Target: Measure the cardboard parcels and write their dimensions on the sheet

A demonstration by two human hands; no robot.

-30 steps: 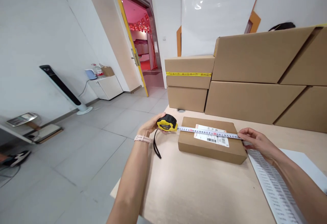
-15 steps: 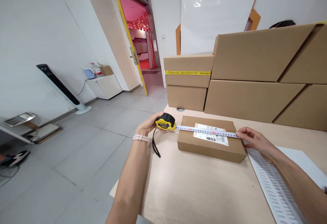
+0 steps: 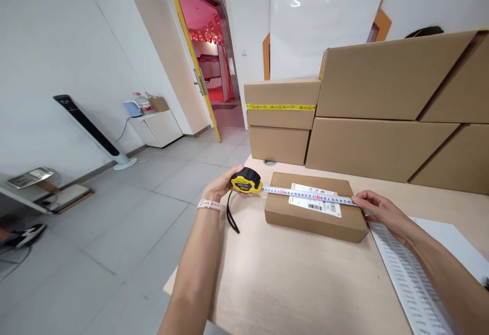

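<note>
My left hand (image 3: pixel 222 182) is closed round a yellow and black tape measure (image 3: pixel 246 180), just off the left end of a cardboard box (image 3: pixel 317 228). A black wrist strap (image 3: pixel 231 215) dangles from the tape's case. The white blade (image 3: pixel 298 193) is drawn out across the top of the box, over a white shipping label (image 3: pixel 315 203). At the box's right edge my right hand (image 3: pixel 376 207) pinches the blade's free end between thumb and finger. The box lies flat on the pale wooden table (image 3: pixel 305 279).
Large cardboard boxes (image 3: pixel 382 146) are stacked along the table's far side. Printed sheets (image 3: pixel 405 274) lie under my right forearm. Beyond the table's left edge are a grey tiled floor, a tower fan (image 3: pixel 87 128), a platform scale (image 3: pixel 69 200) and an open door (image 3: pixel 194 59).
Both hands hold the tape across the box much as before. The view has shifted very slightly; nothing was taken hold of or let go.
</note>
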